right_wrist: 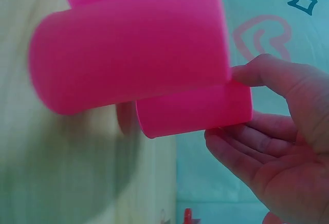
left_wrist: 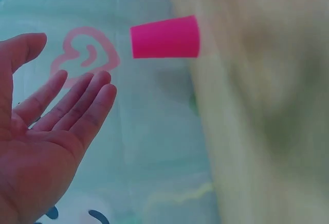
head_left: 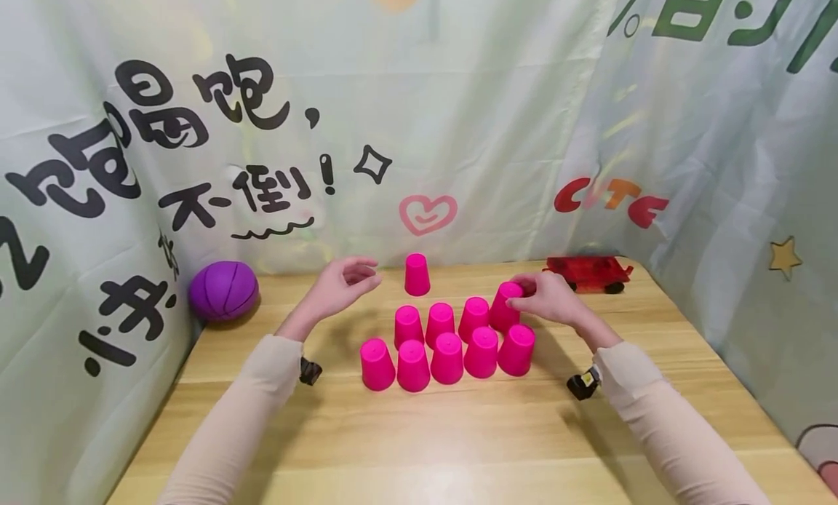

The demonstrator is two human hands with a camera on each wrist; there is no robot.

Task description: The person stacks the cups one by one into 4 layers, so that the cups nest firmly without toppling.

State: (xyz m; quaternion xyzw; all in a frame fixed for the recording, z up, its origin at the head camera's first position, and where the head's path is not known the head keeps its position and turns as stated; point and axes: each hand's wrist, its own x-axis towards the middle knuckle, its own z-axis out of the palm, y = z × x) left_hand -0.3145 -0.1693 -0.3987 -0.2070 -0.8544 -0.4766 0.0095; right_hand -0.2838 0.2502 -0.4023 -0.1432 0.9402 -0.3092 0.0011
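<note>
Several pink cups stand upside down on the table, in a front row [head_left: 447,359] and a second row [head_left: 441,325] behind it. My right hand [head_left: 548,296] pinches a pink cup [head_left: 505,308] at the right end of the second row, thumb and fingers near its upper part. In the right wrist view, a front-row cup [right_wrist: 128,49] partly hides the held cup [right_wrist: 198,108]. A lone pink cup [head_left: 417,275] stands farther back, near the cloth. To its left, my left hand [head_left: 342,285] hovers with loosely bent fingers, holding nothing.
On the wooden table [head_left: 419,447], a purple ball [head_left: 224,291] sits at the back left and a red toy car [head_left: 588,273] at the back right. A printed cloth [head_left: 497,126] hangs around the back and sides.
</note>
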